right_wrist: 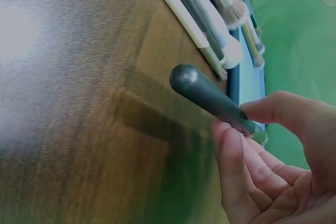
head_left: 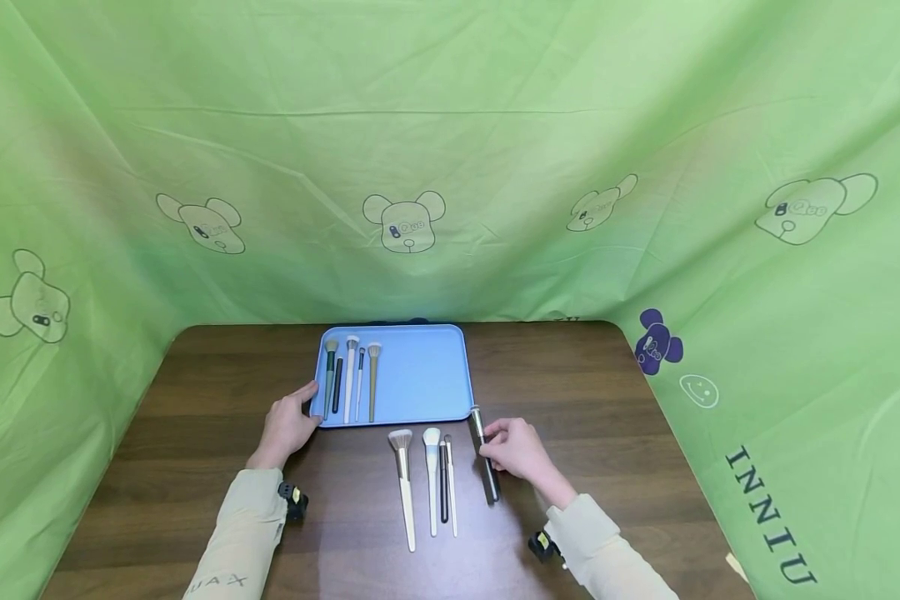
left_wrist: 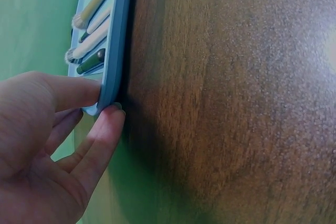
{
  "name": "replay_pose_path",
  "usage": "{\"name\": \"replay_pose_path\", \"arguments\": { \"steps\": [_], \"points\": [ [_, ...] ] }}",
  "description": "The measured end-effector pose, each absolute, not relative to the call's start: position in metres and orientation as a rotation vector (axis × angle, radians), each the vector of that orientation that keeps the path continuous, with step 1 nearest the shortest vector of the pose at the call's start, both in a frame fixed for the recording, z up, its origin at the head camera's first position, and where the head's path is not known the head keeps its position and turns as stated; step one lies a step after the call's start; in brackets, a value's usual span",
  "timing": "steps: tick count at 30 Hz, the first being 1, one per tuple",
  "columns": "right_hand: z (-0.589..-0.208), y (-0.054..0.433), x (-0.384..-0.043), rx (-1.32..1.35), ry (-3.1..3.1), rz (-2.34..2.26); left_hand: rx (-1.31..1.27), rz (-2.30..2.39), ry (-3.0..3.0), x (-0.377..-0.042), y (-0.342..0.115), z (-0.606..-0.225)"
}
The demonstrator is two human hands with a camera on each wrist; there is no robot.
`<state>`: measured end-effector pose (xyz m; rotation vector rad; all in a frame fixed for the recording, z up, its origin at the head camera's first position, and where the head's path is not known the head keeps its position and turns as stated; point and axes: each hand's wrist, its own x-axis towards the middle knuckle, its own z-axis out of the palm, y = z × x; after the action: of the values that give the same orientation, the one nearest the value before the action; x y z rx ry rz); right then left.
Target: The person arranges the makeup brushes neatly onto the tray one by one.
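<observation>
My right hand (head_left: 520, 450) pinches a black-handled makeup brush (head_left: 489, 477) between thumb and fingers, just off the tray's near right corner. In the right wrist view the rounded handle end of this brush (right_wrist: 205, 94) points away from the fingers, and its shadow falls on the table; the bristles are hidden there. At the left, my left hand (head_left: 285, 429) holds the near left corner of a blue tray (head_left: 423, 375). The left wrist view shows thumb and fingers on either side of the tray's rim (left_wrist: 113, 66). Several makeup brushes lie side by side in the tray's left part, including a green one (head_left: 330, 379) and a tan one (head_left: 372, 387).
Between the hands, in front of the tray, several brushes lie on the brown wooden table (head_left: 195, 433): a large white-handled brush (head_left: 407, 500), another white brush (head_left: 432, 483), a black one (head_left: 443, 492) and a thin white one (head_left: 452, 496). A green curtain (head_left: 300, 150) surrounds the table.
</observation>
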<state>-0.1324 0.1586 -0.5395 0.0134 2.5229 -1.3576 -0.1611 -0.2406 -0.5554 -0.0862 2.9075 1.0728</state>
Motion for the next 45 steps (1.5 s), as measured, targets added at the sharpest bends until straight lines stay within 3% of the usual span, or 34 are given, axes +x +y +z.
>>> {"name": "replay_pose_path", "arguments": {
  "steps": [45],
  "points": [
    [-0.523, 0.136, -0.166, 0.059, 2.514, -1.584, -0.120, 1.099, 2.860, -0.161, -0.241, -0.554]
  ]
}}
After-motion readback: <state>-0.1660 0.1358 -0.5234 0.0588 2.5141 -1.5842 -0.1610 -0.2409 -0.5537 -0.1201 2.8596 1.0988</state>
